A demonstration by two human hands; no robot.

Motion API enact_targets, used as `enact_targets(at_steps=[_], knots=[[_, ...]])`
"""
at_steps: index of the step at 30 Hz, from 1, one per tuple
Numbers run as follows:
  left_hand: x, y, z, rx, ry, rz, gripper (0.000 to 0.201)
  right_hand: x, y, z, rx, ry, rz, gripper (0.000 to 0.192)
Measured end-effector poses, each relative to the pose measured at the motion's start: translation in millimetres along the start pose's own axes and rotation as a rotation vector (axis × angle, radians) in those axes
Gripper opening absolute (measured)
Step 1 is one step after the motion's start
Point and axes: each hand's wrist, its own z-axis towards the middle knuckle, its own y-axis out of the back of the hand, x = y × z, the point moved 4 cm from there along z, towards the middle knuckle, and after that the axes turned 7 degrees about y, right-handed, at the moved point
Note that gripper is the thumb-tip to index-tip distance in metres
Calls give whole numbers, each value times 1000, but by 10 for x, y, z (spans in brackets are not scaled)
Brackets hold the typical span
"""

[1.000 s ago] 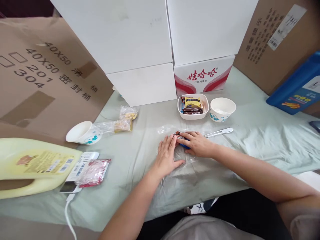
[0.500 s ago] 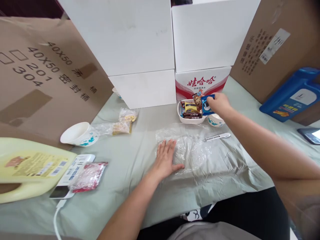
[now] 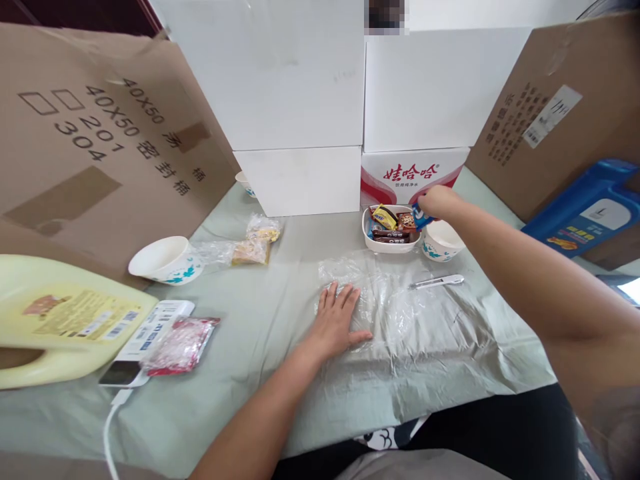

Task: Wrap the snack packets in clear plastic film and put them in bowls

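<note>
The right hand [image 3: 436, 202] is pinching a blue snack packet [image 3: 419, 215] over the white dish [image 3: 391, 245], likely dropping it in; the left hand [image 3: 337, 321] is lying flat, fingers spread, on the clear plastic bag [image 3: 400, 307].

snack packet [image 3: 419, 215]: blue
tray [image 3: 391, 245]: white
bowl [image 3: 440, 243]: white, teal floral print
tabletop [image 3: 250, 313]: pale green cloth
jug [image 3: 55, 327]: pale yellow
bottle [image 3: 585, 207]: blue

Makeshift packing spot, cloth-covered table [image 3: 260, 293], stacked cardboard boxes [image 3: 300, 87]

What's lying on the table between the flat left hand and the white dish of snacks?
In the head view, only clear plastic film on the green cloth lies between the left hand and the snack dish.
</note>
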Motion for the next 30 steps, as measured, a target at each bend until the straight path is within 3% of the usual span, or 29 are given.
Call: enact_targets(at_steps=[4, 8, 10, 13, 15, 17, 19, 22, 24, 28, 30], knots=[[-5, 12, -6, 7, -1, 2, 93, 52, 53, 84, -59, -129, -20, 34], [-9, 24, -14, 12, 7, -4, 91, 94, 16, 48, -89, -139, -31, 27], [-12, 23, -15, -2, 3, -4, 89, 150, 35, -106, -188, -50, -31, 27], [-23, 20, -23, -31, -16, 2, 85, 322, -24, -607, -260, 293, 97, 30], [-30, 37, -44, -44, -25, 9, 83, 420, -212, -1079, -71, 561, 189, 34], [-39, 92, -84, -60, -45, 22, 77, 453, -482, -1592, 242, 861, 194, 37], [-43, 197, -135, -94, -73, 34, 62, 345, -719, -1981, 459, 998, 148, 48], [-14, 407, -199, -129, -105, -12, 27, 87, -932, -2202, 572, 957, 127, 58], [30, 515, -215, -62, -104, -90, 20, -41, -983, -2208, 575, 898, 160, 49], [70, 549, -259, 249, -117, -179, 44, -131, -959, -2182, 532, 823, 271, 18], [49, 529, -308, 342, -143, -173, 56, -141, -921, -2195, 514, 828, 322, 10]])
